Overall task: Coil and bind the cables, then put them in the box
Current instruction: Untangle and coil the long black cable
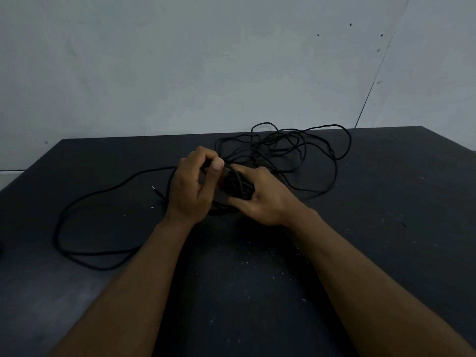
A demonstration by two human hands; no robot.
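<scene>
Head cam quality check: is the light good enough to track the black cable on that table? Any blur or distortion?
Head view: dim, flat light, no glare; the black cable barely stands out from the dark table, and the coil between the left hand and right hand reads as one dark mass. Same view: hands sharp, table edges look nearly straight.

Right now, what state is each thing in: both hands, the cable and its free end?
left hand: grip closed, pinching the loose cable beside the bundle.
right hand: gripping the coiled bundle.
coiled bundle: wound up, held, no tie visible.
loose cable: uncoiled, tangled on the table.
cable end: lying free on the table.
</scene>
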